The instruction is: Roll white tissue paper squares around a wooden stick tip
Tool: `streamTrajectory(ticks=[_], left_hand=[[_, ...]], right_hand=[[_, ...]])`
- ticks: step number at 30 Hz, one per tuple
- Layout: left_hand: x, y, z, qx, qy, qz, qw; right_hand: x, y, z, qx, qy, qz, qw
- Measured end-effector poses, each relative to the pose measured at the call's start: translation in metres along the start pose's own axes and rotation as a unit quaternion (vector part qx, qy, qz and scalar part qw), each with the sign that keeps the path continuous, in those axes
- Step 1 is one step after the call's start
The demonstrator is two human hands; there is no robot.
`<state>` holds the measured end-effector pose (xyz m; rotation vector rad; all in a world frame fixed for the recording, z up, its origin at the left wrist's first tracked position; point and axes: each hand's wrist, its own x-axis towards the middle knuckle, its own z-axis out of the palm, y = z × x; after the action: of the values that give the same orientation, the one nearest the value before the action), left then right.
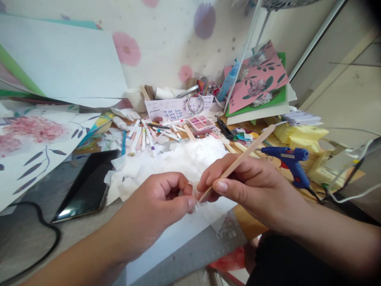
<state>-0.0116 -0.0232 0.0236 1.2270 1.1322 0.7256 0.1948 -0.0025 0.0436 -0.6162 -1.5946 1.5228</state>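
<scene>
My right hand grips a flat wooden stick like a craft stick, slanting up to the right. The stick's lower end meets a small piece of white tissue paper, pinched between thumb and forefinger of my left hand. Most of that piece is hidden by my fingers. Just beyond my hands lies a heap of white tissue paper pieces. Under them is a white sheet on a grey cutting mat.
A blue glue gun with its cord lies at the right. A dark tablet or phone rests at the left. Several markers, a pink palette and a paper cup stand behind. Flower artwork leans at the back right.
</scene>
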Motion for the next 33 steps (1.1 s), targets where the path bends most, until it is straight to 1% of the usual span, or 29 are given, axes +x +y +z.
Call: streamTrajectory(ticks=[13,21,24,26,29,33], left_hand=[[0.0007,0.0053,0.0019,-0.006,0.008,0.006,1.000],[0.0018,0.0043,0.0019,-0.033,0.004,0.017,0.999],[0.0005,0.0039,0.0022,-0.053,0.000,0.005,0.999],[-0.0007,0.0037,0.0024,-0.055,-0.003,-0.008,0.998],[-0.0018,0.0035,0.0029,-0.037,-0.007,-0.018,0.999],[-0.0006,0.0035,0.0041,-0.017,0.003,-0.017,1.000]], right_hand=[[0.0012,-0.0019,0.0006,-0.022,-0.006,-0.009,1.000],[0.0030,-0.0025,0.0002,-0.037,-0.007,-0.020,0.999],[0.0034,-0.0034,0.0000,-0.051,0.002,-0.028,0.998],[0.0031,-0.0037,-0.0001,-0.051,0.003,-0.021,0.998],[0.0024,-0.0039,-0.0002,-0.049,0.004,-0.008,0.999],[0.0022,-0.0041,-0.0002,-0.060,0.007,-0.008,0.998]])
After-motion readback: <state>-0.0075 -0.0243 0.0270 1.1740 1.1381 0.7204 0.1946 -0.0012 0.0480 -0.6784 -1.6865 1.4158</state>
